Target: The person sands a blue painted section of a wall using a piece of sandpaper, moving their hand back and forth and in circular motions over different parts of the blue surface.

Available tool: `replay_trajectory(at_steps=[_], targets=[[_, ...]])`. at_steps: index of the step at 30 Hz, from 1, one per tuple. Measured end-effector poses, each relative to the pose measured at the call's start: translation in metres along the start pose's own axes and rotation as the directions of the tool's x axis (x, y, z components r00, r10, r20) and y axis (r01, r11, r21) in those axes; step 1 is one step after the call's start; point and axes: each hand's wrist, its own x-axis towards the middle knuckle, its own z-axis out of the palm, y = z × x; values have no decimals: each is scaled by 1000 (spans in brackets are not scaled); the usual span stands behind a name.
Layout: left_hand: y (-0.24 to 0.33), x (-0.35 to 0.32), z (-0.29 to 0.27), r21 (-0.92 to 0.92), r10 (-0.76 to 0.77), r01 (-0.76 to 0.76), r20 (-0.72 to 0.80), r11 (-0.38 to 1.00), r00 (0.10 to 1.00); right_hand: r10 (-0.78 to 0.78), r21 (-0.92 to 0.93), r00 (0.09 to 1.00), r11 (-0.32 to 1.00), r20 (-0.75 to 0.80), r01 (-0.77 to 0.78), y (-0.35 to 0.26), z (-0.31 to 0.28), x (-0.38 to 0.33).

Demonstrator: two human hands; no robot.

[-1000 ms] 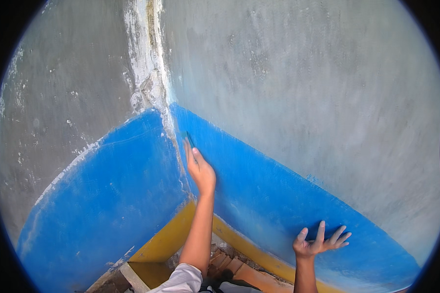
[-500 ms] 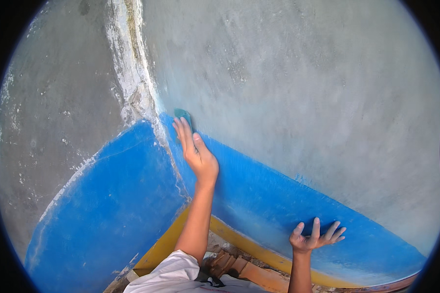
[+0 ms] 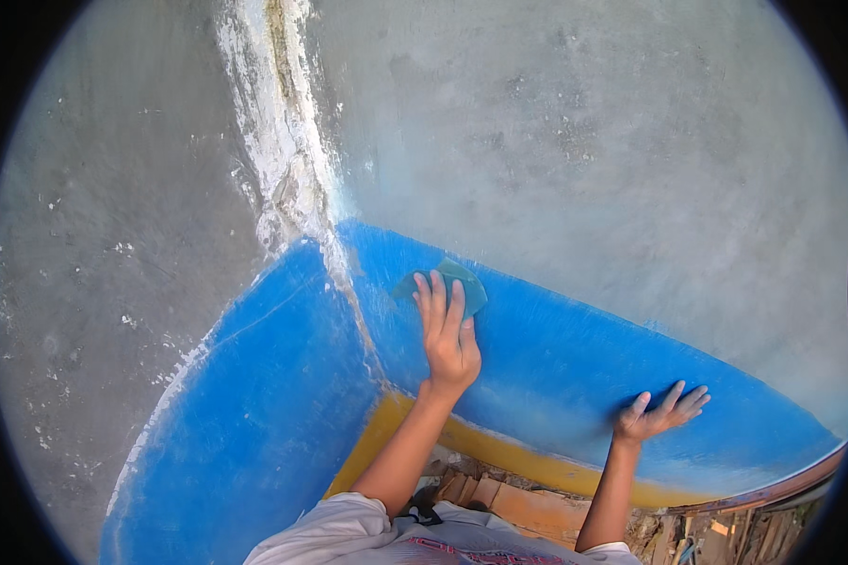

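Observation:
My left hand (image 3: pixel 450 334) presses a thin teal sheet of sandpaper (image 3: pixel 464 282) flat against the blue band of the right-hand wall. Its fingers lie straight over the sheet, and the sheet's edges stick out beyond them on both sides. Further right, my right hand (image 3: pixel 664 412) rests with fingers spread on the same blue band (image 3: pixel 556 348), holding nothing. The band's upper border meets the grey wall (image 3: pixel 556 188) just above the sandpaper.
A cracked corner seam (image 3: pixel 297 169) with flaking white paint runs down between the two walls. Another blue band (image 3: pixel 254 377) covers the lower left wall. Beneath lie a yellow strip (image 3: pixel 513 452) and a pile of broken tiles and rubble (image 3: pixel 528 504).
My left hand has slid right and down the wall, away from the corner, carrying the sandpaper, which now shows more. My right hand also sits further right. The view has shifted slightly.

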Motion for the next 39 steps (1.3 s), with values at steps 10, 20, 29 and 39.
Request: replay_trajectory(at_steps=[10, 20, 29, 39], targets=[[-26, 31, -17, 0, -6, 6, -8, 1000, 1000, 141, -78, 989, 986, -52, -145, -25, 12, -33], [-29, 44, -14, -78, -188, 176, -175, 981, 967, 144, -63, 988, 987, -48, -146, -26, 15, -36], [-35, 18, -14, -140, -397, 374, -213, 917, 893, 405, 24, 899, 910, 169, -414, -60, 0, -33], [-23, -19, 2, -118, -270, 254, -142, 960, 952, 331, 1, 918, 941, 218, -339, -46, -2, -37]])
